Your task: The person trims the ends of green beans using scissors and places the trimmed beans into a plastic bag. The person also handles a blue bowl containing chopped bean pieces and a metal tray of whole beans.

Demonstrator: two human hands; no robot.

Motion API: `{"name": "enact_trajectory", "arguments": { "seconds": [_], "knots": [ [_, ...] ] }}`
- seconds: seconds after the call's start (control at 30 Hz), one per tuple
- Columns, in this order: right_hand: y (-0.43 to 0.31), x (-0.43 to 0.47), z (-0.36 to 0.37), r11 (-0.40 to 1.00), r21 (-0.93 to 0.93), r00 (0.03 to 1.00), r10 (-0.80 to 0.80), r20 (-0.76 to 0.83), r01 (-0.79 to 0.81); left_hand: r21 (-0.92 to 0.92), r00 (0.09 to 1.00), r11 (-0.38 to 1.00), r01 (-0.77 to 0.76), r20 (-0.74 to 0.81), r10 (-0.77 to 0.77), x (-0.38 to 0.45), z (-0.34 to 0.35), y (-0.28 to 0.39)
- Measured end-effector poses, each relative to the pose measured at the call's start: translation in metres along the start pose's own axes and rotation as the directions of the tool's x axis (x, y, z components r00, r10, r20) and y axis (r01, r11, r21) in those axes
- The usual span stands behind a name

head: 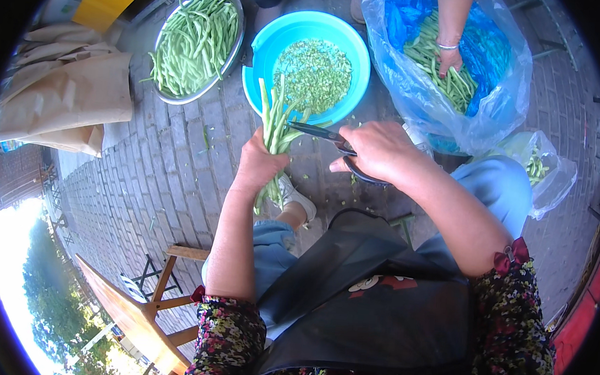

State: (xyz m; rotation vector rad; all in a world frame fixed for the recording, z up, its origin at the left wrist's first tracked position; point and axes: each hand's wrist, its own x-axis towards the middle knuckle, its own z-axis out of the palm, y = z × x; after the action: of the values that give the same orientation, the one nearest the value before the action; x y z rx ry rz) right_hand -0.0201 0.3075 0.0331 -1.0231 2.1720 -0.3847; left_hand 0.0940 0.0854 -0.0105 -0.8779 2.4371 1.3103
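Note:
My left hand (pixel 262 162) is closed around a bunch of green beans (pixel 276 119), held upright at the near edge of a turquoise plastic basin (pixel 358 90). Many short cut pieces of bean (pixel 315 72) lie on the basin's bottom. In my right hand (pixel 377 148) is a pair of black-handled scissors (pixel 316 132), its blades pointing left at the bunch, close to the beans. Whether the blades touch a bean I cannot tell. Beyond the basin on the left, an oval metal tray (pixel 242 26) is heaped with whole green beans (pixel 198 47).
Another person's hand (pixel 449 60) reaches into a blue-lined plastic bag (pixel 512 92) of beans at the upper right. A smaller clear bag (pixel 556 175) holds beans beside my knee. Brown paper-like sacks (pixel 68 101) lie left; a wooden chair (pixel 165 277) stands lower left on brick paving.

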Motion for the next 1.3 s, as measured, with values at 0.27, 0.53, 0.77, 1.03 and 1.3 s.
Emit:
{"name": "enact_trajectory", "arguments": {
  "seconds": [0.27, 0.53, 0.77, 1.03, 1.3],
  "knots": [
    [-0.004, 0.004, 0.007, 0.999, -0.033, 1.0, 0.026, 0.011, -0.026, 0.051, 0.998, 0.997, 0.057, 0.039, -0.059, 0.002, -0.001, -0.001],
    [-0.015, 0.006, 0.021, 0.974, 0.206, 0.993, 0.11, -0.051, -0.097, 0.215, 0.993, 0.969, 0.118, -0.044, -0.111, 0.009, 0.002, 0.009],
    [-0.015, 0.035, 0.03, 0.778, 0.626, 0.932, 0.262, -0.249, -0.051, -0.169, 0.998, 0.984, 0.047, -0.036, -0.054, 0.013, 0.006, 0.0],
    [-0.029, 0.016, 0.027, 0.599, 0.773, 0.928, 0.128, -0.349, 0.209, -0.453, 1.0, 0.891, 0.018, -0.008, -0.024, -0.013, -0.031, 0.015],
    [-0.047, 0.024, 0.03, 0.324, 0.85, 0.876, 0.107, -0.47, 0.416, 0.279, 0.976, 0.957, -0.081, -0.174, 0.133, -0.024, -0.025, 0.007]
  ]
}}
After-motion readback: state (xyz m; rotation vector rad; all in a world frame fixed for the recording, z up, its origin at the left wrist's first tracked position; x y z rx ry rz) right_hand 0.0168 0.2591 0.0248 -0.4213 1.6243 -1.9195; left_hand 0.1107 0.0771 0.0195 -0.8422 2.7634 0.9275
